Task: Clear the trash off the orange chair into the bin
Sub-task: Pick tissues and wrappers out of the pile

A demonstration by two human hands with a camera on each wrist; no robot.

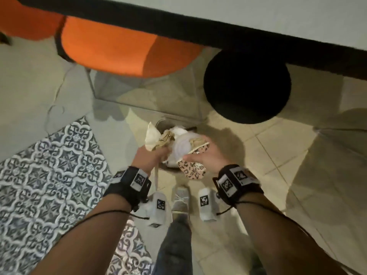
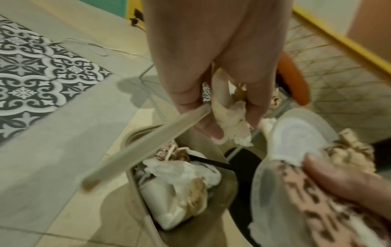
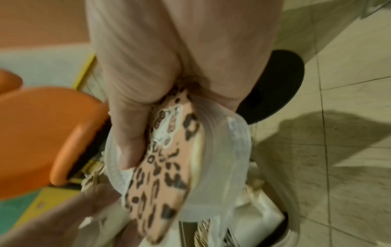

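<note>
Both hands hang over the beige bin (image 2: 131, 137), which holds crumpled paper and wrappers. My left hand (image 1: 156, 153) grips a wad of crumpled napkins (image 1: 152, 137) together with a flat pale stick (image 2: 148, 147). My right hand (image 1: 198, 150) holds a clear plastic lid (image 1: 181, 147) stacked against a leopard-print paper plate (image 1: 192, 170), thumb on the print. The right wrist view shows the same plate (image 3: 165, 167) and clear lid (image 3: 222, 150) pinched between thumb and fingers. The orange chair (image 1: 111, 48) stands beyond the bin; what shows of its seat is bare.
A table edge (image 1: 198, 30) overhangs the chair, with its round black base (image 1: 246, 86) on the tiled floor to the right of the bin. A patterned rug (image 1: 49, 175) lies at the left, a thin cable (image 2: 95, 48) trails across the floor, and my shoe (image 1: 180, 199) is near the bin.
</note>
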